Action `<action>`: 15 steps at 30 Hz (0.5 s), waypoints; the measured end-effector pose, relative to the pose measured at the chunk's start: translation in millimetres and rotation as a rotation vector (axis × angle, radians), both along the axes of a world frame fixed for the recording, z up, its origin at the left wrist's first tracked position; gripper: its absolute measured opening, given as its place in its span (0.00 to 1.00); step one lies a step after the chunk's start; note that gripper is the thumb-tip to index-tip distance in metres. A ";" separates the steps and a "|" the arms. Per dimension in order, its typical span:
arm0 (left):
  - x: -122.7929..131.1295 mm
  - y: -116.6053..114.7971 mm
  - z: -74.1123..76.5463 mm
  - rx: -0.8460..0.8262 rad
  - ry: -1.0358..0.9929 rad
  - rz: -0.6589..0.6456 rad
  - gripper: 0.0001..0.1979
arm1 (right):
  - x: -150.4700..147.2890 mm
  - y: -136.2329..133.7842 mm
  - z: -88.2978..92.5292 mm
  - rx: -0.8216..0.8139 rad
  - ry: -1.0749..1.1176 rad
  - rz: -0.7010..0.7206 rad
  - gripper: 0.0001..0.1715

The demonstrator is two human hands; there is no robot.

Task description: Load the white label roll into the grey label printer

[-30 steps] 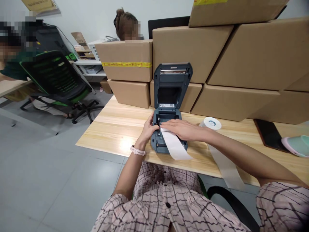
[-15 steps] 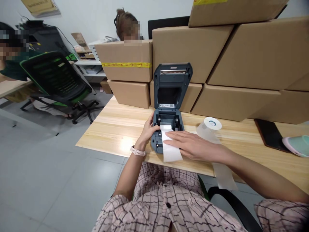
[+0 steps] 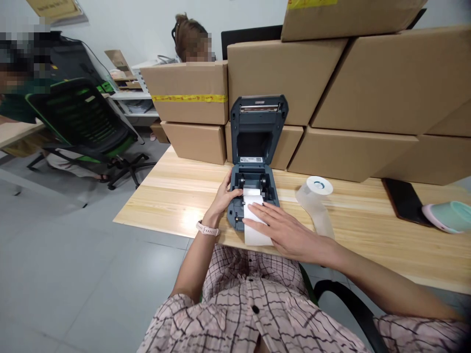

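A dark grey label printer (image 3: 253, 168) stands near the table's front edge, its lid tilted up and back. White label paper (image 3: 254, 238) runs out of its bay over the front lip and hangs a little past it. My left hand (image 3: 222, 200) grips the printer's left side, fingers outside and thumb over the rim by the paper. With fingers stretched out, my right hand (image 3: 289, 233) lies flat on the paper strip. To the right rests a label roll (image 3: 320, 185), a translucent strip trailing from it towards the front edge, partly hidden behind my right forearm.
Stacked cardboard boxes (image 3: 272, 78) wall off the back of the wooden table (image 3: 154, 196). A black phone (image 3: 403, 201) and a mint-green cup (image 3: 449, 216) lie at the right. Beyond the table's left edge stands an office chair (image 3: 77, 117); two people are nearby.
My right hand has shifted slightly down on the paper, its fingers still spread flat. The left hand keeps its place on the printer. The whole view has moved slightly.
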State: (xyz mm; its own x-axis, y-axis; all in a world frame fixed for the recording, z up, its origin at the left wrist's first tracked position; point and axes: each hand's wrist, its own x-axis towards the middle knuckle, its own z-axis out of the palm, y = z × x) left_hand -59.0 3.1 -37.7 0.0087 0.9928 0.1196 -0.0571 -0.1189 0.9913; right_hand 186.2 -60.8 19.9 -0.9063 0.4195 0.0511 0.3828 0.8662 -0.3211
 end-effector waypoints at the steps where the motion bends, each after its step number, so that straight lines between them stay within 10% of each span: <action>1: -1.4 -2.1 4.3 0.035 0.069 0.024 0.48 | 1.5 -4.0 3.2 -0.032 -0.007 0.018 0.37; 6: 3.9 -33.0 36.3 0.406 0.631 -0.047 0.31 | 24.9 1.8 47.1 -0.232 0.038 0.135 0.31; 11: 29.0 -90.3 40.3 0.472 0.951 -0.302 0.28 | 37.6 76.5 100.5 0.065 0.801 -0.442 0.19; 15: 30.7 -129.3 30.6 0.550 1.019 -0.290 0.40 | 14.2 163.5 112.8 -0.026 0.903 -0.510 0.33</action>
